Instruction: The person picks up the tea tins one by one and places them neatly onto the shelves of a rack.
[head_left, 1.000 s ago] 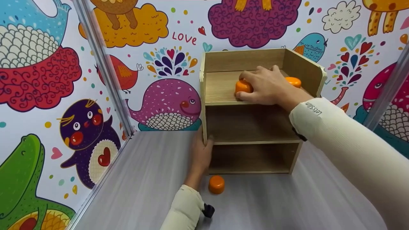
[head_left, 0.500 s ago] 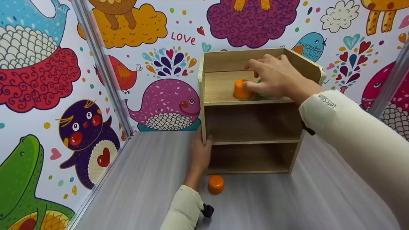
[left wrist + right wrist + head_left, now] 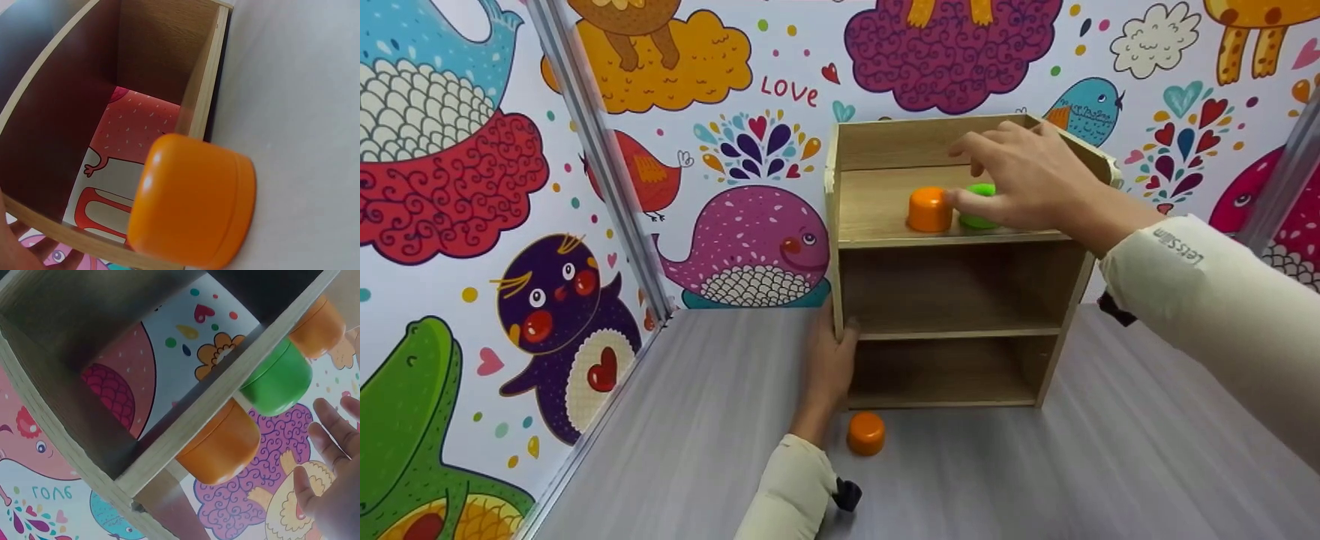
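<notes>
My right hand point(image 3: 1020, 176) hovers over the top tier of a small wooden shelf unit point(image 3: 952, 334), fingers spread and holding nothing. Just left of its thumb sits an orange round-topped, cup-shaped piece point(image 3: 930, 210). Beside that piece, partly behind the thumb, is a green one point(image 3: 978, 206). Seen in the right wrist view, another orange cup-shaped piece point(image 3: 222, 444) completes the row; in the head view the hand hides it. Lower down, my left hand point(image 3: 831, 360) grips the unit's left side panel, thumb at the front edge. Near its wrist, an orange cup-shaped piece point(image 3: 191, 202) rests on the table.
The unit's middle tier point(image 3: 952, 296) and bottom tier point(image 3: 945, 375) face forward. It stands on a grey wood-grain table point(image 3: 720, 420). Cartoon-printed walls point(image 3: 780, 45) rise behind and at the left, with a metal corner post point(image 3: 607, 161) between them.
My right hand has let go of the left orange piece and drawn away to the right, uncovering the green piece. The left hand has kept its grip on the side panel.
</notes>
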The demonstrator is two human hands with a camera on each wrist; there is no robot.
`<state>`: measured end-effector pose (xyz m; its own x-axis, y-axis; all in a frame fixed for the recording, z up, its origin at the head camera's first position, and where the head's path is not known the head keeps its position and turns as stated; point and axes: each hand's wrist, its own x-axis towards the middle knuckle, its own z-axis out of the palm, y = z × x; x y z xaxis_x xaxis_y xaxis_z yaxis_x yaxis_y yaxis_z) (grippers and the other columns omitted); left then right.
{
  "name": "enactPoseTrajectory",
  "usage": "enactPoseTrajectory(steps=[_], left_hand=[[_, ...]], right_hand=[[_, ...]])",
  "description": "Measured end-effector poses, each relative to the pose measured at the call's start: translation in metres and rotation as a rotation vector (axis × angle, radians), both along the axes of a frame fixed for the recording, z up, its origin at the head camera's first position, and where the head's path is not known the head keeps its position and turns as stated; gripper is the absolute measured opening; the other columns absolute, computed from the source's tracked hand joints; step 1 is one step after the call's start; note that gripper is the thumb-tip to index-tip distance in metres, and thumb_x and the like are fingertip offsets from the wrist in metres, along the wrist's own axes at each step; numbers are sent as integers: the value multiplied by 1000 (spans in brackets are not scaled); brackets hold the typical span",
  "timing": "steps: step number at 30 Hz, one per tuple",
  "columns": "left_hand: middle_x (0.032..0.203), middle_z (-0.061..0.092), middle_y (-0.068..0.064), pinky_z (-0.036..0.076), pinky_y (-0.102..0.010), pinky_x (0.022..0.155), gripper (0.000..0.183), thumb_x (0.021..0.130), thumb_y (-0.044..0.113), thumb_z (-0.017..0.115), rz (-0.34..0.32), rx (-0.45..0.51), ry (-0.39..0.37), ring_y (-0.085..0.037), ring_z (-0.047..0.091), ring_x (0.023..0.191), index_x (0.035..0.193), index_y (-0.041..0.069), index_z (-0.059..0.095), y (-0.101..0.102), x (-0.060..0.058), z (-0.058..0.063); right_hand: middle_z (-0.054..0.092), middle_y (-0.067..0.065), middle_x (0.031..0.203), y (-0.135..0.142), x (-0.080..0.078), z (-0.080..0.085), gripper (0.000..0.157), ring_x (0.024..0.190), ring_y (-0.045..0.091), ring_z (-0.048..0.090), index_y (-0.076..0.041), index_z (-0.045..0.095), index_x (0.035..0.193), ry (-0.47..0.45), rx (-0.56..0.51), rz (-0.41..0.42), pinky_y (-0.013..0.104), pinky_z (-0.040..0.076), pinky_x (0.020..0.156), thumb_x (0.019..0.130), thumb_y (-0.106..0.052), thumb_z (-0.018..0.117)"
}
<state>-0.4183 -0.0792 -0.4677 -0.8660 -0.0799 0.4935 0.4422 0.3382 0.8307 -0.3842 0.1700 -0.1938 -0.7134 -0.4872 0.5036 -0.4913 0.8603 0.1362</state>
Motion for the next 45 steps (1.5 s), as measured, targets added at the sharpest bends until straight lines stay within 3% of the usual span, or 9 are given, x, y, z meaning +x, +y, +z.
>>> enactPoseTrajectory(steps=[6,21,29,36,45], left_hand=[[147,30,16,27,-48,110,58,94,39,47,3,-15,9,-12,36,132,145,46,18,-1,0,-1],[144,35,13,30,-45,109,57,94,38,47,35,-30,6,-11,39,127,144,46,20,-1,1,-1],[145,34,11,30,-47,109,56,94,39,46,17,-15,2,-13,38,128,145,43,22,-2,1,-1],[146,33,15,30,-45,109,56,94,42,46,22,-22,-14,-10,37,130,144,47,20,-2,2,0],[147,29,16,28,-45,110,58,95,40,47,-14,5,10,-9,34,131,143,50,17,-1,0,-1]], right_hand=[[63,3,100,-1,10,-14,54,102,24,49,-20,53,124,31,-3,54,48,32,81,85,-57,50],[62,2,110,2,30,-43,55,104,22,50,-19,56,124,117,-5,169,47,36,87,84,-55,53],[59,0,103,-6,42,-66,54,92,17,50,-20,55,124,115,28,222,42,38,83,83,-55,53],[61,-1,115,-13,45,-87,52,104,20,54,-23,55,124,67,7,241,46,44,90,83,-55,54],[59,-6,97,-27,42,-127,50,85,13,51,-23,57,121,34,11,278,33,45,70,84,-55,51]])
